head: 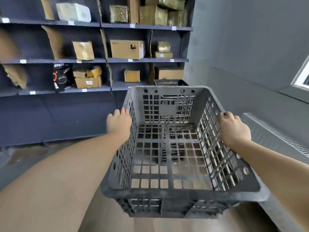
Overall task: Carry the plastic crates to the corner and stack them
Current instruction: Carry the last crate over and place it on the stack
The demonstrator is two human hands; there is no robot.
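1. I take the grey plastic crate (180, 148) as my landmark; it is held in the air above the wooden floor (117, 221), its open top toward me.
2. Far left of the crate stands a dark shelving unit (103, 60). Its bays hold cardboard boxes: a pale wrapped parcel (73, 11) on the top level, a tan box (83, 50) below it, and lower still a black bag (61, 77) beside a small heap of boxes (88, 79).
3. Closer to the crate, still on the shelves, I see a larger printed carton (127, 49) and under it a single small box (132, 75).
4. My left hand (119, 122) lies against the outside of the crate's left wall near the rim, fingers flat and reaching forward; I cannot tell whether they hook a handle.
5. The crate itself is empty: through its lattice bottom I see only floor and dark shapes below.
6. Just behind the crate's far edge, a second dark crate (170, 82) shows its rim in the corner; its contents are hidden from me.
7. My right hand (234, 127) is clamped on the crate's right rim, fingers curled over the edge.
8. Right of the crate runs a grey wall (242, 47) with a low ribbed ledge (274, 131) and a window corner (302, 76).
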